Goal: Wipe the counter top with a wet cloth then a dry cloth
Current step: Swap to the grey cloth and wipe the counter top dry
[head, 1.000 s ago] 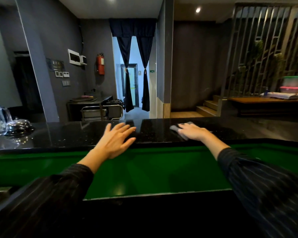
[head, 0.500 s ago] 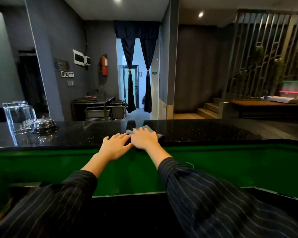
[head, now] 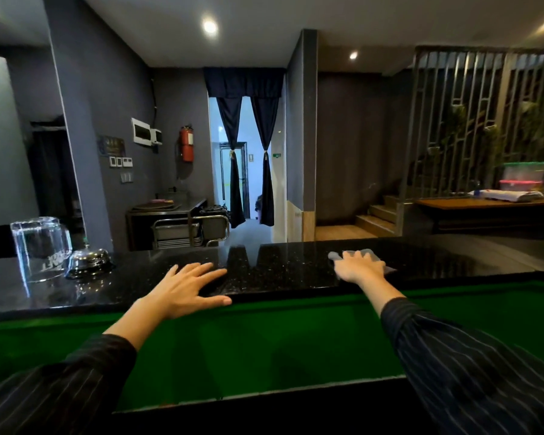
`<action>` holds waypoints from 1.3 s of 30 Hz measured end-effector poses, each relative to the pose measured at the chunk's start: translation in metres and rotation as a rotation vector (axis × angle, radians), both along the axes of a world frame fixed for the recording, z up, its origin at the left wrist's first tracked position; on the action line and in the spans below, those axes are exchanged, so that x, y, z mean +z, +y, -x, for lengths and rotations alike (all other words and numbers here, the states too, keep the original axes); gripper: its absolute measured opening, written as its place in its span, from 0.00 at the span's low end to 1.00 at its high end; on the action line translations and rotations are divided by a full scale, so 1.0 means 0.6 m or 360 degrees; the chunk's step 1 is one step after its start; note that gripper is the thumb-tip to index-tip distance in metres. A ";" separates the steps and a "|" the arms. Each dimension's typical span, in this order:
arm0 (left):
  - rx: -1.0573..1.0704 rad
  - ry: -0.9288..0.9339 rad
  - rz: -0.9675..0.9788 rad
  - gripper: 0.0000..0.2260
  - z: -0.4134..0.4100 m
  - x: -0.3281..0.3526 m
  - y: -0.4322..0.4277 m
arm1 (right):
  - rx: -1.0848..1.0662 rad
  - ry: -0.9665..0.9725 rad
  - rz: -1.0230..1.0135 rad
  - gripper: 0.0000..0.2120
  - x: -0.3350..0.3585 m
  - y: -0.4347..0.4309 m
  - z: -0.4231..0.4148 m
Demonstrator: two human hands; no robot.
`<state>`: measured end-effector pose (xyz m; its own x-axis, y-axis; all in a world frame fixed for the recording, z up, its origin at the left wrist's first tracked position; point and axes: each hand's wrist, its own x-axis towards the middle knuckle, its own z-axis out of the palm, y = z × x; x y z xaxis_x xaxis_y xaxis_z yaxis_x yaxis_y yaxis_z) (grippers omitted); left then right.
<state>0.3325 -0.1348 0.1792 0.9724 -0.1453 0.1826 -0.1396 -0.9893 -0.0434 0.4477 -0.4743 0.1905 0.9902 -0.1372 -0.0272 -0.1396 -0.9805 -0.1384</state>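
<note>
A glossy black speckled counter top runs across the view above a green panel. My right hand lies flat on a grey cloth and presses it onto the counter right of the middle; only the cloth's edges show around my fingers. My left hand rests on the near edge of the counter with its fingers spread and nothing in it. Both arms wear dark striped sleeves.
An upturned clear glass jug and a chrome service bell stand on the counter at the left. The green panel drops below the counter's near edge. Beyond are a steel trolley, a curtained doorway and steps.
My right hand has slid the cloth to the right along the counter, away from my left hand. The left hand has stayed near the counter's front edge with fingers spreading wider.
</note>
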 end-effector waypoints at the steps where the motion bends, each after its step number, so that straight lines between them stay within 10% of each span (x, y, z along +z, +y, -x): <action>1: 0.0010 0.0063 0.0006 0.44 -0.004 -0.002 0.004 | -0.0065 0.0008 0.0028 0.31 0.000 0.022 -0.005; 13: 0.0073 0.0198 0.0070 0.42 -0.011 -0.006 0.007 | 0.1172 0.0021 0.0093 0.36 -0.017 0.350 -0.063; 17: 0.0073 0.0195 0.0085 0.38 -0.012 -0.007 0.005 | 0.0894 0.0040 0.0141 0.48 -0.066 0.214 -0.277; 22: 0.0068 0.0141 0.0025 0.38 -0.022 -0.013 0.006 | 0.0272 0.0020 -0.0008 0.31 -0.004 0.028 -0.222; 27: 0.0072 0.0118 -0.0029 0.37 -0.023 -0.013 0.005 | -0.0004 0.0129 0.0030 0.36 0.008 0.137 -0.227; 39: 0.0112 0.0130 -0.0016 0.39 0.000 0.002 -0.010 | 0.1252 0.0115 -0.0013 0.33 0.014 0.388 -0.083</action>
